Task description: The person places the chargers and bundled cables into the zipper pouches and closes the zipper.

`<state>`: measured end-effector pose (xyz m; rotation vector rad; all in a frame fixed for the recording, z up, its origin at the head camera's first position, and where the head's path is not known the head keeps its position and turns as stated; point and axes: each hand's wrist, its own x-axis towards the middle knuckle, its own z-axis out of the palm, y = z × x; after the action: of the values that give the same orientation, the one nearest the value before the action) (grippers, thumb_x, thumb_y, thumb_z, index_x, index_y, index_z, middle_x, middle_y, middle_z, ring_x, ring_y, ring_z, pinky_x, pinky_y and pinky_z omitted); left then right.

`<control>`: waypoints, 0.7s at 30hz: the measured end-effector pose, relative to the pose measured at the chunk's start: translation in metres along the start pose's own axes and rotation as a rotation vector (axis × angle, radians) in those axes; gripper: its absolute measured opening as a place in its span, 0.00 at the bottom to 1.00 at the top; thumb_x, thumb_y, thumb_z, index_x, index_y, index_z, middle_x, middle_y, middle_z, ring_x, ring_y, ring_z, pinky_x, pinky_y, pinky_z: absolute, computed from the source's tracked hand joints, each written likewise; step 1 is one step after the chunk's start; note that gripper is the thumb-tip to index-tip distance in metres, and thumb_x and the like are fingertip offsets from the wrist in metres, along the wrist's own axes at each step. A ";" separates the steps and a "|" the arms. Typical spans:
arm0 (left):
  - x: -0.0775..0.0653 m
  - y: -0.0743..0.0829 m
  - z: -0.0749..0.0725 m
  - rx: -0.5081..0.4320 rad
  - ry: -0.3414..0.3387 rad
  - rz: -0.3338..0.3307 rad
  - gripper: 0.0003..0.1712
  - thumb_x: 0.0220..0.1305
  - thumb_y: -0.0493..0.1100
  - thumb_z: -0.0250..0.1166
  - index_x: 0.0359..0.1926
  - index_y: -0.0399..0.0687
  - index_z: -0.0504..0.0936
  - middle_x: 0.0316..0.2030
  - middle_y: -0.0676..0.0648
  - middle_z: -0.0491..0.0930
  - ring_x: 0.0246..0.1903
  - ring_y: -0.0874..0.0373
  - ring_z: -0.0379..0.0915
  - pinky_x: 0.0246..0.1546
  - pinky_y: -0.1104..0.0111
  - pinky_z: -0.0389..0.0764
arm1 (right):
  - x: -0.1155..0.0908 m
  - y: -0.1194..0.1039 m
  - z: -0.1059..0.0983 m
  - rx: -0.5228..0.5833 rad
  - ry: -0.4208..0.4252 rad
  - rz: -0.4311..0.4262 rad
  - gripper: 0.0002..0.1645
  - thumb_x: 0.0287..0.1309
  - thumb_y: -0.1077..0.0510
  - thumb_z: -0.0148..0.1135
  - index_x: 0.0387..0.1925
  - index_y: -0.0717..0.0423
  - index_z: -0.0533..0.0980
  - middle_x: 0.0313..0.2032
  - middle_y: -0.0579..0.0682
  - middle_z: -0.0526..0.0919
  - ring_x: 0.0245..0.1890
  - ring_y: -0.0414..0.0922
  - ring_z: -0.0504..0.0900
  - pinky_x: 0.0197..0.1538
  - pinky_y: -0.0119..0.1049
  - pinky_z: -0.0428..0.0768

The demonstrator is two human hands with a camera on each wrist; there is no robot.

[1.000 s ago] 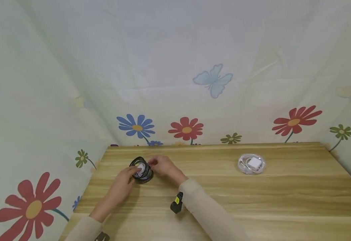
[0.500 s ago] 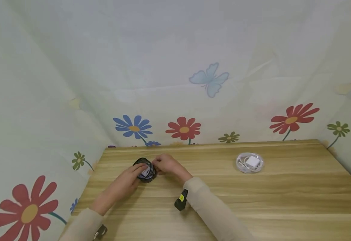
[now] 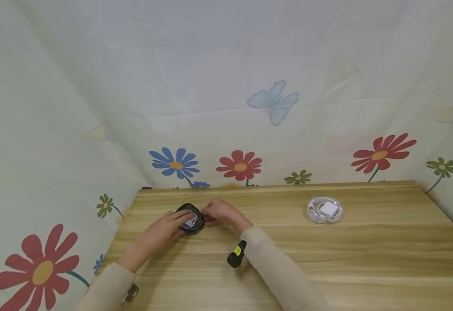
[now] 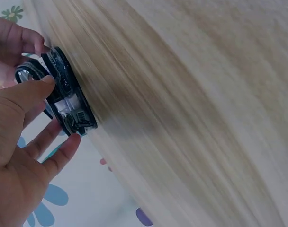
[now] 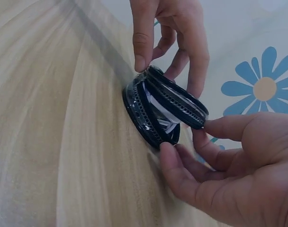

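Note:
A round, clear-sided pouch with black zip trim is at the table's left side, with something white inside. Its two halves stand partly apart like a clamshell, as the right wrist view shows. My left hand grips it from the left; in the left wrist view the thumb lies over one half. From the other side my right hand holds the rims, its fingertips at the edges of both halves in the right wrist view. What the white contents are cannot be made out.
A second round clear pouch, white-trimmed, lies farther right on the wooden table. It holds a white charger block and a white cable. A flower-printed curtain rises behind the table and on both sides.
The black-trimmed pouch has shifted slightly right together with both hands. My left hand now reaches farther over its top. The white-trimmed pouch stays where it was.

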<state>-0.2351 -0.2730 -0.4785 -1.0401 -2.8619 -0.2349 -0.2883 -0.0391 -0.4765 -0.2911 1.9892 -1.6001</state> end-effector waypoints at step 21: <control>0.020 0.003 -0.006 -0.044 -0.058 0.142 0.31 0.64 0.43 0.72 0.66 0.42 0.77 0.59 0.42 0.77 0.57 0.47 0.77 0.56 0.53 0.81 | -0.001 -0.002 0.002 -0.725 0.158 -0.147 0.14 0.71 0.63 0.57 0.32 0.64 0.85 0.28 0.51 0.81 0.26 0.42 0.72 0.32 0.32 0.71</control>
<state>-0.2487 -0.2594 -0.4699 -1.2722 -2.8282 -0.2618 -0.2866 -0.0412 -0.4746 -0.6065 2.6698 -0.9357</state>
